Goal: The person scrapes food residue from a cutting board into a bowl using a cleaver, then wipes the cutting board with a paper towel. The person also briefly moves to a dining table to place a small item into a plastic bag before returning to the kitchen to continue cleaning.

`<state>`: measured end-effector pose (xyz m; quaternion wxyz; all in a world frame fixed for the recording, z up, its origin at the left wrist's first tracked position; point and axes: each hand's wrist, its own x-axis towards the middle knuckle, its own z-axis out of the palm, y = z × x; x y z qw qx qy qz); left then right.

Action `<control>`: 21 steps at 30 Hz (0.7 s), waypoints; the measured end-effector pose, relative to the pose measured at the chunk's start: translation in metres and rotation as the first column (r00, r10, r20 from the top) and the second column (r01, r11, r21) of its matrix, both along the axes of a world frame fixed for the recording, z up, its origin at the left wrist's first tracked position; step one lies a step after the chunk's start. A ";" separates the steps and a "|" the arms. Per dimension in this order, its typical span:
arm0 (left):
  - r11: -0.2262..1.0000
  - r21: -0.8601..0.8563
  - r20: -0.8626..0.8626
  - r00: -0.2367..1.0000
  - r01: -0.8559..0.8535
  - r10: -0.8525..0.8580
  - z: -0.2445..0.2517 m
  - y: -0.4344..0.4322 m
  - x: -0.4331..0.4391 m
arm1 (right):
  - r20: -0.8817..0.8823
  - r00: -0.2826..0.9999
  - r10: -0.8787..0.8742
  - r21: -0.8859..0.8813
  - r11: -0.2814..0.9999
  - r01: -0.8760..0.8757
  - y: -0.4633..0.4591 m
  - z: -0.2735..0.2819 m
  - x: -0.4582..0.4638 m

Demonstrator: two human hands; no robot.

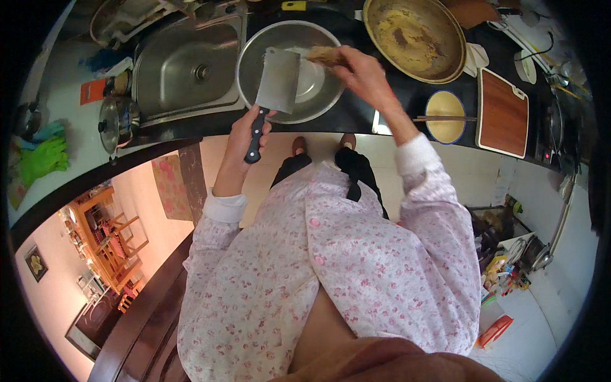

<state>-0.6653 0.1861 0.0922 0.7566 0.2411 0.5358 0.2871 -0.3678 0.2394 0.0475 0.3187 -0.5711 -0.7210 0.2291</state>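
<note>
My left hand (246,138) grips the black handle of a cleaver (280,81), whose broad metal blade lies flat to view over a round stainless steel basin (309,113). In my right hand (365,71) is a brownish, bristly bundle (325,56), blurred, perhaps a scrubbing brush; it is over the basin's right side, right of the blade. A small gap shows between the bundle and the blade. The basin stands on the black counter, and its bottom shines through below the blade.
Left of the basin is a steel sink (186,71), with a glass pot lid (118,125) and green rubber gloves (45,160) farther left. To the right are a large pan with yellow residue (415,38), a yellow bowl (444,107) with chopsticks across it, and a cutting board (503,112).
</note>
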 end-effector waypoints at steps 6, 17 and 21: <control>0.998 -0.042 -0.046 0.998 -0.049 0.047 -0.001 0.008 -0.004 | 0.526 0.850 0.013 -0.180 0.979 0.096 0.037 -0.075 -0.080; 0.977 -0.187 0.099 0.987 -0.103 0.123 -0.024 0.027 -0.007 | -0.057 0.990 0.128 0.068 0.990 -0.124 -0.025 0.005 -0.125; 0.994 -0.112 0.154 0.988 -0.010 0.027 -0.015 0.016 -0.011 | 0.049 0.997 0.066 0.095 0.993 -0.070 0.006 -0.033 -0.120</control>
